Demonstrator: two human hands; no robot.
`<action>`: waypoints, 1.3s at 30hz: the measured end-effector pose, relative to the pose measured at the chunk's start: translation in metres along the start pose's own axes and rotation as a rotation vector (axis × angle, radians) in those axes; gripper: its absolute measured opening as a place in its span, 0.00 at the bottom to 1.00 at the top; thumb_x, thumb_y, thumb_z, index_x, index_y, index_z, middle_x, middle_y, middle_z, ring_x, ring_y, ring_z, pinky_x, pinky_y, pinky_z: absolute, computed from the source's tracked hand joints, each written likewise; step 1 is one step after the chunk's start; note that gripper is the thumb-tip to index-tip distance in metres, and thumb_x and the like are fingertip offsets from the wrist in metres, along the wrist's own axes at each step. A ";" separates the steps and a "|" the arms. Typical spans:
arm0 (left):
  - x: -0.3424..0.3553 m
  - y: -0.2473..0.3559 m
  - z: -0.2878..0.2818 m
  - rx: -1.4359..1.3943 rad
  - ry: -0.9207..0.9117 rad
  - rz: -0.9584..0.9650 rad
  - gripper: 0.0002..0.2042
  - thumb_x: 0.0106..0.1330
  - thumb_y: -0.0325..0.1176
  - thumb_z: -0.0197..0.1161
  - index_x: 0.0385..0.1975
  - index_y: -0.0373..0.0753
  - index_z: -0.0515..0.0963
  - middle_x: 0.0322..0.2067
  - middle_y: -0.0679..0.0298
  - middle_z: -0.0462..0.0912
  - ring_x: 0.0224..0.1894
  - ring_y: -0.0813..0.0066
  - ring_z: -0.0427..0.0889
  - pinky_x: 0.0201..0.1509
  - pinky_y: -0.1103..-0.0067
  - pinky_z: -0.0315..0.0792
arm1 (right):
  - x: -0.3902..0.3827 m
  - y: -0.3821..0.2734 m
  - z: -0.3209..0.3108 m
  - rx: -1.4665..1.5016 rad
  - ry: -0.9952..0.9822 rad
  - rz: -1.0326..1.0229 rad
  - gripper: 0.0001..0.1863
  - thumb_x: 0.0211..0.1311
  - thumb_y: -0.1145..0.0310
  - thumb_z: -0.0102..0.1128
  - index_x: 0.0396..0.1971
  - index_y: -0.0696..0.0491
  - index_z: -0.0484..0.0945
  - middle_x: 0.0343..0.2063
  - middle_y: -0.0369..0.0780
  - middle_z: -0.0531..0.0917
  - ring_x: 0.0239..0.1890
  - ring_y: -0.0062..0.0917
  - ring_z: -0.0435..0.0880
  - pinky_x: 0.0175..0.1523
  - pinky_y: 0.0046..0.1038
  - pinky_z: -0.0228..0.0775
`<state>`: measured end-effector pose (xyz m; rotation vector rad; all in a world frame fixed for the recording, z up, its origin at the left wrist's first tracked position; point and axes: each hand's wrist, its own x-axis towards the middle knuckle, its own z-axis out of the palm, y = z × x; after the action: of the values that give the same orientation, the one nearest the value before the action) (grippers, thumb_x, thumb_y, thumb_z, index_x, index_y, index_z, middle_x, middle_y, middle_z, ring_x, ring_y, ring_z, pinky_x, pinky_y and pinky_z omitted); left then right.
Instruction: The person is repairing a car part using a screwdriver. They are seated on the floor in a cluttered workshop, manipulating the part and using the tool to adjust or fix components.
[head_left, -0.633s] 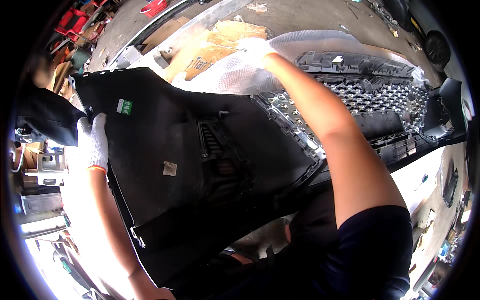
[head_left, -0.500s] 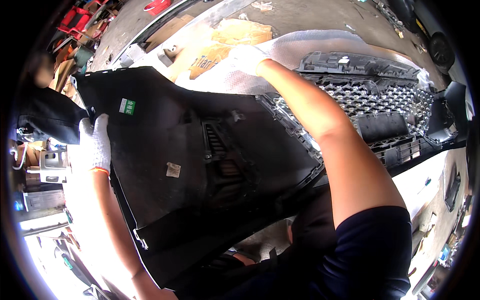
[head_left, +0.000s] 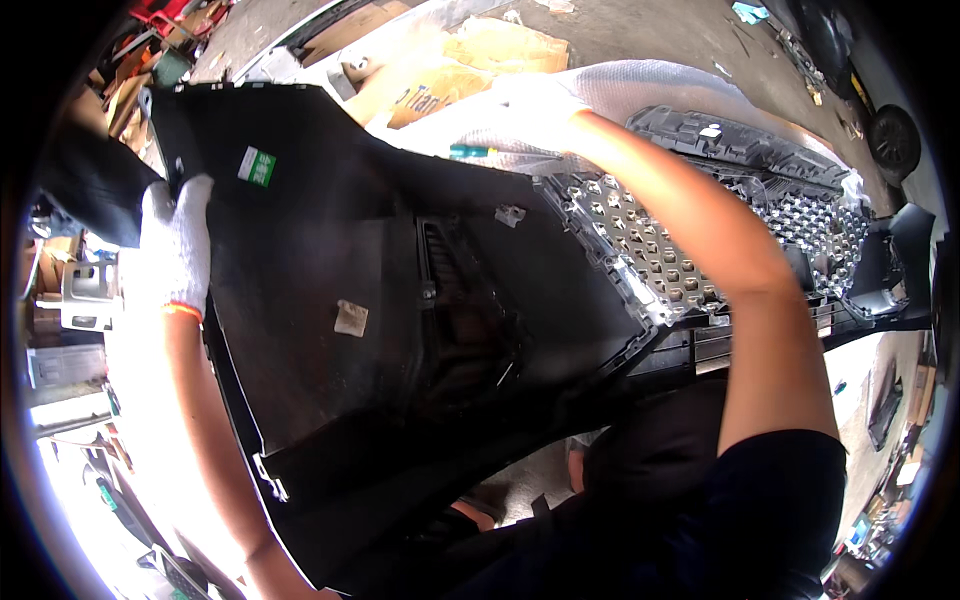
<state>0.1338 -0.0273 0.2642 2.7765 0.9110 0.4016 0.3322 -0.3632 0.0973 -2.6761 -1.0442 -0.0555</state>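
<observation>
A large black car bumper [head_left: 300, 250] lies across the view with its inner side up. It carries a green-and-white sticker [head_left: 257, 167] and a pale square label [head_left: 351, 318]. My left hand [head_left: 180, 240], in a white glove, grips the bumper's left edge, thumb on the inner face. My right hand [head_left: 535, 100], also gloved, reaches past the far edge over bubble wrap [head_left: 650, 88]; glare washes out its fingers. Just nearer than that hand lies a screwdriver [head_left: 472, 152] with a green-blue handle. A grille [head_left: 650, 245] with a honeycomb-like pattern joins the bumper's right part.
Brown packaging [head_left: 430, 92] is spread beyond the bumper. At the left edge another person's dark sleeve [head_left: 95, 185] comes close to my left hand. A car wheel [head_left: 893, 138] stands at the far right. Boxes and a red chair [head_left: 160, 12] fill the far left.
The bumper's left end has shifted slightly up and left with my left hand. My right hand has moved rightward, and the screwdriver now shows beside the far edge.
</observation>
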 end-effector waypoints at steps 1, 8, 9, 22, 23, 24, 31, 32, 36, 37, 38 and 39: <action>0.000 -0.002 0.002 0.000 0.015 0.008 0.36 0.65 0.56 0.56 0.65 0.33 0.66 0.61 0.43 0.73 0.64 0.50 0.72 0.67 0.67 0.62 | -0.017 -0.005 -0.003 -0.037 -0.113 -0.074 0.17 0.64 0.59 0.50 0.40 0.56 0.80 0.38 0.49 0.84 0.42 0.39 0.84 0.49 0.35 0.75; -0.007 -0.003 0.000 -0.161 0.104 0.110 0.27 0.64 0.51 0.60 0.48 0.29 0.75 0.43 0.42 0.80 0.48 0.48 0.80 0.54 0.66 0.70 | -0.145 -0.012 0.056 -0.293 -0.353 -0.195 0.09 0.59 0.67 0.54 0.38 0.51 0.80 0.36 0.44 0.82 0.43 0.39 0.83 0.46 0.40 0.75; -0.007 -0.004 0.000 -0.173 0.109 0.106 0.27 0.64 0.51 0.60 0.48 0.29 0.76 0.43 0.42 0.80 0.49 0.49 0.80 0.55 0.66 0.70 | -0.150 -0.010 0.066 -0.313 -0.304 -0.216 0.08 0.59 0.68 0.54 0.35 0.51 0.80 0.35 0.43 0.82 0.43 0.37 0.82 0.45 0.39 0.75; -0.002 -0.012 0.009 -0.176 0.140 0.163 0.28 0.62 0.52 0.62 0.49 0.29 0.75 0.37 0.48 0.82 0.42 0.58 0.81 0.50 0.70 0.71 | -0.153 -0.034 0.084 -0.527 -0.348 -0.158 0.08 0.57 0.70 0.56 0.30 0.54 0.84 0.32 0.45 0.85 0.37 0.36 0.87 0.40 0.35 0.79; -0.001 -0.014 0.009 -0.154 0.149 0.157 0.28 0.62 0.52 0.62 0.49 0.29 0.75 0.38 0.48 0.82 0.43 0.57 0.82 0.51 0.70 0.71 | -0.151 -0.036 0.083 -0.541 -0.337 -0.168 0.08 0.57 0.70 0.56 0.30 0.54 0.84 0.32 0.45 0.86 0.37 0.36 0.87 0.40 0.35 0.79; 0.000 -0.017 0.009 -0.132 0.159 0.151 0.28 0.63 0.51 0.62 0.50 0.29 0.75 0.38 0.48 0.82 0.44 0.56 0.82 0.51 0.70 0.71 | -0.147 -0.034 0.082 -0.512 -0.354 -0.163 0.08 0.58 0.71 0.55 0.31 0.54 0.83 0.33 0.46 0.85 0.37 0.37 0.87 0.41 0.36 0.79; 0.000 -0.013 0.011 -0.126 0.128 0.143 0.28 0.63 0.51 0.61 0.51 0.29 0.74 0.42 0.45 0.82 0.47 0.53 0.82 0.53 0.69 0.70 | -0.133 -0.021 0.052 -0.037 -0.343 -0.001 0.07 0.60 0.72 0.53 0.33 0.56 0.79 0.35 0.49 0.85 0.37 0.36 0.87 0.40 0.35 0.79; 0.000 -0.012 0.010 -0.123 0.122 0.140 0.28 0.63 0.51 0.61 0.51 0.29 0.74 0.42 0.45 0.82 0.48 0.53 0.82 0.54 0.69 0.70 | -0.126 -0.032 0.033 0.467 -0.505 0.358 0.05 0.60 0.72 0.57 0.33 0.58 0.77 0.30 0.47 0.83 0.32 0.33 0.86 0.36 0.34 0.78; -0.002 -0.013 0.010 -0.130 0.146 0.173 0.29 0.63 0.50 0.61 0.54 0.30 0.73 0.45 0.46 0.82 0.50 0.54 0.82 0.56 0.70 0.71 | -0.118 -0.015 0.052 1.483 -0.529 0.684 0.09 0.59 0.74 0.62 0.38 0.60 0.76 0.26 0.44 0.78 0.28 0.30 0.82 0.29 0.35 0.74; -0.002 -0.014 0.008 -0.143 0.124 0.153 0.29 0.63 0.50 0.61 0.55 0.31 0.73 0.46 0.46 0.82 0.50 0.54 0.82 0.56 0.70 0.71 | -0.112 -0.026 0.048 1.297 -0.503 0.618 0.10 0.59 0.74 0.61 0.40 0.60 0.76 0.26 0.44 0.79 0.28 0.30 0.82 0.29 0.35 0.75; -0.003 -0.014 0.007 -0.162 0.098 0.138 0.29 0.63 0.50 0.61 0.56 0.31 0.73 0.46 0.46 0.82 0.50 0.54 0.82 0.57 0.70 0.71 | -0.110 -0.036 0.043 1.110 -0.468 0.558 0.11 0.60 0.74 0.61 0.41 0.61 0.76 0.26 0.44 0.79 0.28 0.30 0.82 0.29 0.35 0.75; -0.004 -0.013 0.005 -0.179 0.096 0.138 0.29 0.63 0.50 0.61 0.56 0.32 0.73 0.47 0.46 0.82 0.51 0.55 0.82 0.57 0.70 0.70 | -0.108 -0.041 0.040 0.925 -0.430 0.497 0.11 0.60 0.75 0.61 0.42 0.61 0.76 0.26 0.44 0.79 0.28 0.30 0.82 0.29 0.35 0.75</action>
<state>0.1255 -0.0202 0.2550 2.6826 0.6679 0.6113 0.2223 -0.3952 0.0543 -2.0009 -0.3023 0.8928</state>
